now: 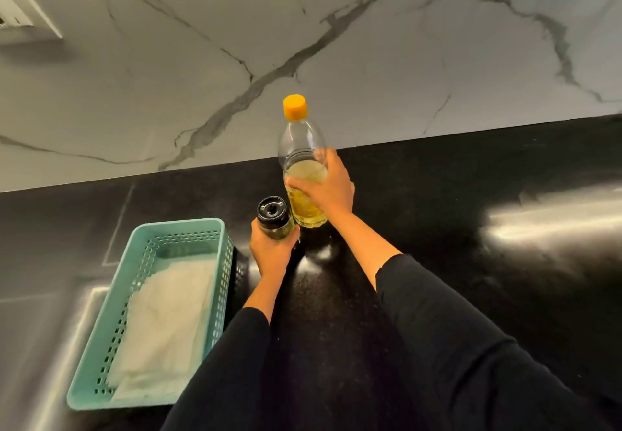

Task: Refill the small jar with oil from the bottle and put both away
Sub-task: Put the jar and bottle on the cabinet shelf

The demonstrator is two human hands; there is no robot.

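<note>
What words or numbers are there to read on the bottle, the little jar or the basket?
No words, numbers or signs can be read anywhere.
clear plastic bottle with an orange cap: no label shows.
small glass jar with a black lid: only moulded shapes on the lid, no letters.
teal plastic basket: plain, no writing.

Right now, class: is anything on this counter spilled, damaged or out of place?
Nothing stands out. The bottle in the right hand and small jar in the left hand are upright, lids on; no spill shows.
</note>
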